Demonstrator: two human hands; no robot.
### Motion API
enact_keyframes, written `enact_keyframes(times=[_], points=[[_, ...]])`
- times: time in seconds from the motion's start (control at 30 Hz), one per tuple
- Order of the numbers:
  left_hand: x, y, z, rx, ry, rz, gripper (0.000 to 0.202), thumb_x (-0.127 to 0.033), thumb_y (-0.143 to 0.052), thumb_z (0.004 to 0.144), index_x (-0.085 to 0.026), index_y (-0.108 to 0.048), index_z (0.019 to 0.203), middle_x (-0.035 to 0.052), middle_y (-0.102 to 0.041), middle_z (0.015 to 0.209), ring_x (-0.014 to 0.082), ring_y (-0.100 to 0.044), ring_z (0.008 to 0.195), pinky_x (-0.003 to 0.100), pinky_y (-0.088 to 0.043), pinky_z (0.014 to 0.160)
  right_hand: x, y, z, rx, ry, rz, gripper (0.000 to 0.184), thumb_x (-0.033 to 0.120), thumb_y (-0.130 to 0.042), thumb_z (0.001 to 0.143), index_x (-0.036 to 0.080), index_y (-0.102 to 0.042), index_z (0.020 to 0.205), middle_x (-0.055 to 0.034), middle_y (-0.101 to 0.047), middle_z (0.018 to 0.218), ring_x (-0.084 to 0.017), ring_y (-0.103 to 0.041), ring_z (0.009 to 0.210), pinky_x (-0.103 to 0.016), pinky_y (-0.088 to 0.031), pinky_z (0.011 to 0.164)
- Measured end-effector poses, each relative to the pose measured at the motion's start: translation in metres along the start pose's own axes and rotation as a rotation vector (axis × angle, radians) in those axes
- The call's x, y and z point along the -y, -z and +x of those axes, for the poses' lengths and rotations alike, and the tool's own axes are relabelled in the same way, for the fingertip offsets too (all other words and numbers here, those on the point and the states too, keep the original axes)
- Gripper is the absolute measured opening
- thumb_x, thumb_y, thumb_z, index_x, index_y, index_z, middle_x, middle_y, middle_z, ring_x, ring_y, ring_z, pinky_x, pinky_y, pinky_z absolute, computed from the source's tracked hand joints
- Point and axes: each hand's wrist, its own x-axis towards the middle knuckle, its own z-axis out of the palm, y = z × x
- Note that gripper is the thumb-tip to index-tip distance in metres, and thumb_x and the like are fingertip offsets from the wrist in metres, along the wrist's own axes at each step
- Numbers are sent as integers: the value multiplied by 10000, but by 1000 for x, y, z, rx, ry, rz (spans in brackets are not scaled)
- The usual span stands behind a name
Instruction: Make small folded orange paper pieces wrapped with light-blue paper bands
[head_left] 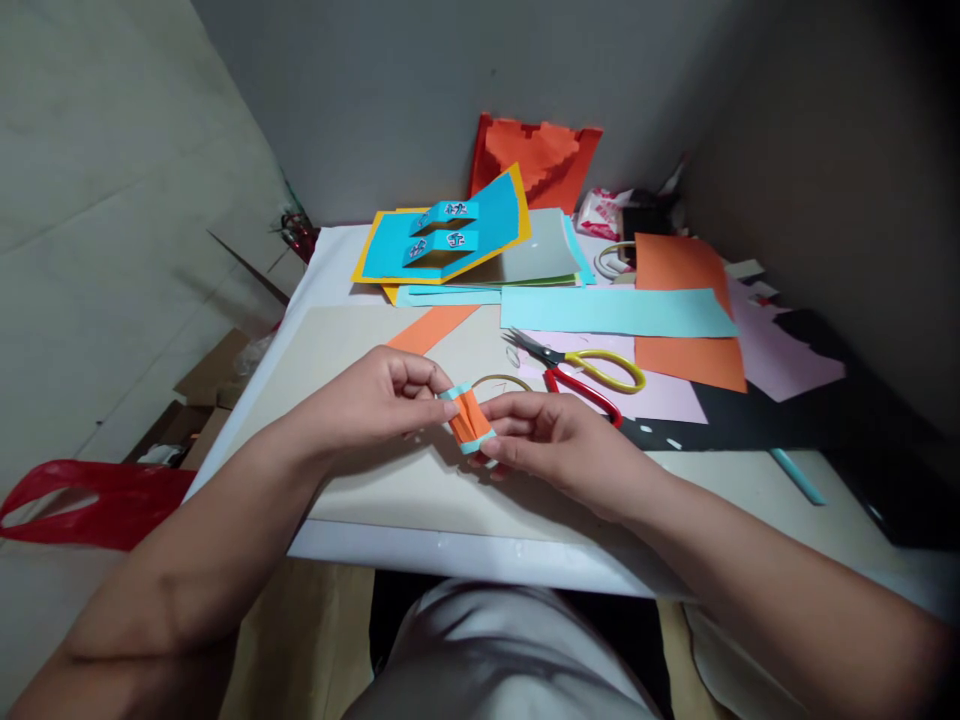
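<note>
A small folded paper piece (471,418), orange with light-blue ends, is held above the table between both hands. My left hand (401,393) pinches its upper left end between thumb and fingers. At its lower right end, my right hand (544,430) grips with thumb and curled fingers; the fingertips behind the paper are partly hidden. Just beyond the right hand lie scissors (564,362) with one yellow and one red handle, blades pointing left. An orange paper strip (433,328) lies flat beyond the left hand.
A blue pop-up card (495,222) with a yellow border rests on stacked paper at the back. A red cut-paper card (536,160) leans on the wall. Light-blue strip (615,312), orange sheet (679,270) and black paper (750,425) lie right. A red bag (97,500) hangs left.
</note>
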Motion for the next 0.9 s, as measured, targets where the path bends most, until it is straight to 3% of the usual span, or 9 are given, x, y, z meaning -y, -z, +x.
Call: enact_keyframes(times=[0.3,0.6,0.7,0.83,0.9], points=[[5,-2,0,-92,-145,-17,125,-267,-682,825,-150,-696,782,-70,-404,513,48,-342,465,169,-252,443,-4,1,1,20,62,-48,296,189,-764,735,164,-712,1025,-15,-731,847,-111,-656,729,-253,-517,726],[3,1,-3,-5,-153,-20,106,-197,-653,780,-138,-659,693,-65,-416,497,53,-351,461,177,-267,446,-2,-2,-2,77,59,-4,337,147,-758,717,166,-710,1050,-43,-761,930,-138,-698,819,-276,-530,785],[3,5,-4,3,-138,-51,97,-182,-638,752,-140,-638,665,-62,-432,494,55,-360,460,186,-259,453,-1,-2,-2,11,91,-1,315,177,-762,724,164,-693,1030,-49,-757,913,-152,-706,808,-301,-549,779],[3,10,-1,10,-145,-178,83,-156,-606,710,-148,-618,629,-38,-535,532,74,-431,503,200,-299,494,2,1,-1,-162,231,-154,251,242,-743,776,160,-692,1007,-62,-748,902,-152,-691,802,-298,-547,752],[4,10,3,22,-163,-223,71,-135,-589,674,-150,-625,615,-35,-563,544,78,-453,522,203,-320,515,3,1,0,-149,259,-192,283,255,-749,776,161,-685,1034,-70,-741,936,-157,-682,824,-303,-546,755]])
